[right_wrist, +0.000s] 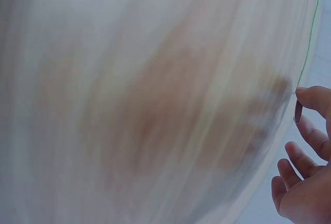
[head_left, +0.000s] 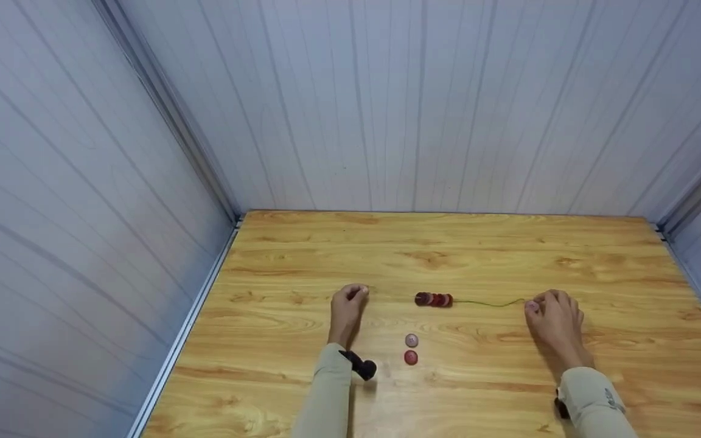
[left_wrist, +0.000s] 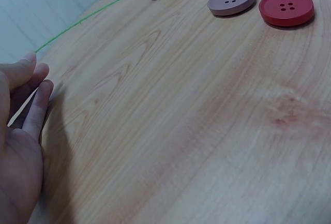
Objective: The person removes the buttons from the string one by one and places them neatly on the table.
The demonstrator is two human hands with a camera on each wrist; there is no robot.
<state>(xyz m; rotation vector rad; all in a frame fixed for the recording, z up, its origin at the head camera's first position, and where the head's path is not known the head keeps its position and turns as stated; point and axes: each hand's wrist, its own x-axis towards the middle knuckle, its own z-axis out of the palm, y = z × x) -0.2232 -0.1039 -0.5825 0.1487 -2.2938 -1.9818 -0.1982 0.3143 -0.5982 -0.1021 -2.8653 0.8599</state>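
Note:
My left hand (head_left: 345, 310) pinches one end of a green string (left_wrist: 88, 18) between thumb and finger. At the other side, my right hand (head_left: 556, 322) pinches a pinkish button (head_left: 532, 306) beside the string's far end; the right wrist view shows this button (right_wrist: 298, 111) edge-on between thumb and finger. Between the hands, a row of dark purple and red buttons (head_left: 434, 299) is strung on the string, close together near the table. Nearer the front, a mauve four-hole button (left_wrist: 231, 1) and a red four-hole button (left_wrist: 286, 9) lie flat on the wood, apart from both hands.
The wood-grain table (head_left: 472, 383) meets a pale panelled wall (head_left: 387, 109) at the back, with more panels at left and right. Each wrist carries a black strap-on device, the left one (head_left: 364, 368) hanging just above the table.

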